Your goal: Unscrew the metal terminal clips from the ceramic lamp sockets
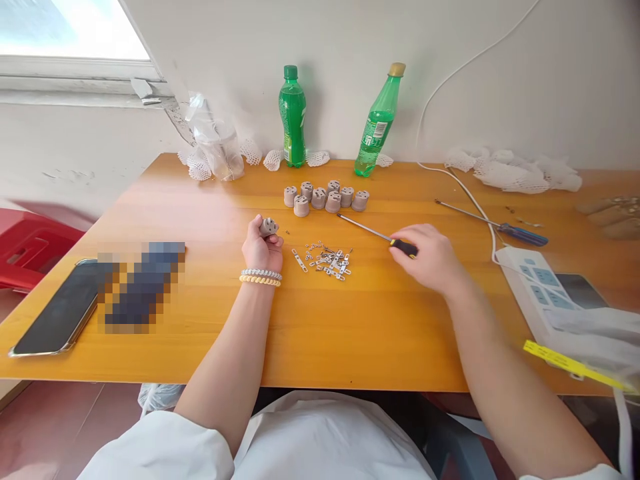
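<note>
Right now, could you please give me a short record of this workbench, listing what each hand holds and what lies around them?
surface: orange wooden table
left hand: holds one small grey socket piece
right hand: closed on the black-and-yellow handle of a screwdriver, its shaft pointing left and away
between hands: pile of small metal strips and screws
behind pile: cluster of grey socket pieces
back edge: two green bottles, one leaning on the wall
right side: blue screwdriver, white power strip
left side: phone
</note>
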The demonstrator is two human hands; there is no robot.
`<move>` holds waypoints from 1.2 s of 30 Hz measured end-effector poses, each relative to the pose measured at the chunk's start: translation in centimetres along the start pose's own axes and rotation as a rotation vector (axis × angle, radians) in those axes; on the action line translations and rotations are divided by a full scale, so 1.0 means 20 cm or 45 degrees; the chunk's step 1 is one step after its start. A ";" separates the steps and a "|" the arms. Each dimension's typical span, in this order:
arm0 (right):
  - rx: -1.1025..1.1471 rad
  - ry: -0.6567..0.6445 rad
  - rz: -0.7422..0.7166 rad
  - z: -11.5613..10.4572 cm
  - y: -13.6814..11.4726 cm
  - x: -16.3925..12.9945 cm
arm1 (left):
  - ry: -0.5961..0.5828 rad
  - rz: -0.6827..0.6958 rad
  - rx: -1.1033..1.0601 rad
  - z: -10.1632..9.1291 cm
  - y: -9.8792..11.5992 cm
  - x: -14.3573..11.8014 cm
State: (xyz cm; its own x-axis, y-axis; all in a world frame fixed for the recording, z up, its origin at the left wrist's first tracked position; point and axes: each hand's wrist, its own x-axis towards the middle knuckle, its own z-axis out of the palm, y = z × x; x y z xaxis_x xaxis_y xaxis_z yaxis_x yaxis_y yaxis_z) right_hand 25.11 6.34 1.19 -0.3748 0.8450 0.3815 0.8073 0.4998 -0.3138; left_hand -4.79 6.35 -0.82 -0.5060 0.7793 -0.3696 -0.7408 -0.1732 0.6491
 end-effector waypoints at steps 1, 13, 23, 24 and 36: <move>0.048 -0.045 -0.087 0.03 -0.09 0.04 | 0.001 -0.003 -0.003 0.00 0.00 0.00; -0.005 -0.591 -0.380 0.49 -0.63 0.38 | -0.076 -0.064 -0.041 -0.01 -0.02 0.00; 1.148 -0.438 0.097 0.22 -0.50 0.37 | -0.371 -0.480 -0.175 0.02 -0.08 -0.10; 1.191 -0.392 0.116 0.20 -0.49 0.38 | -0.369 -0.481 -0.201 0.03 -0.09 -0.12; 0.990 -0.407 -0.002 0.26 -0.54 0.50 | -0.505 -0.490 -0.233 0.03 -0.14 -0.16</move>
State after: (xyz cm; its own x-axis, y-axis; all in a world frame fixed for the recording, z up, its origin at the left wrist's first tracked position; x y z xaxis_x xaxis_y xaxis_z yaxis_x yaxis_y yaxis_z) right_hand 10.25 10.46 3.78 -0.5811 0.7990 0.1548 0.3064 0.3910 -0.8679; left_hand -0.74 4.74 -1.06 -0.0068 0.9667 -0.2557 -0.9209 0.0937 0.3784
